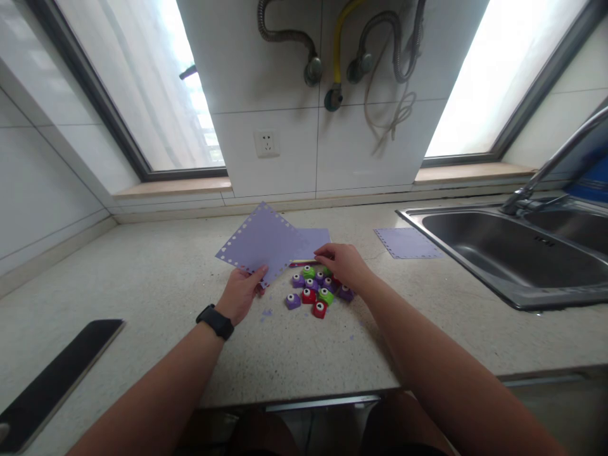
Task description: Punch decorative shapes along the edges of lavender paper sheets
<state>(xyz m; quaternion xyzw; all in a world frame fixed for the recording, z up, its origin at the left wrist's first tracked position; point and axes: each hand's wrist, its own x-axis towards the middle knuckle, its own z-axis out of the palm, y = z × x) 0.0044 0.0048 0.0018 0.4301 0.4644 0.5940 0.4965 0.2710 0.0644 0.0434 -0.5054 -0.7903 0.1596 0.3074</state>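
My left hand [244, 291] grips a purple sheet of paper [261, 240] by its lower corner, thumb on top. Small punched shapes run along the sheet's edges, and it is raised at a tilt above the counter. Behind it lies another purple sheet [313, 239], partly covered. My right hand [344, 263] has its fingers pinched together near that sheet's front edge and some thin pencil-like sticks [304, 263]; what they hold, if anything, I cannot make out. Several small craft punches [308, 296] in purple, red and green are clustered below the right hand, which hides some.
A third punched purple sheet [408, 243] lies beside the steel sink [475, 253] on the right. A long black object [61, 380] rests at the left of the counter [156, 285]. Purple paper scraps [267, 312] lie near the punches. Hoses and a socket [266, 144] are on the wall.
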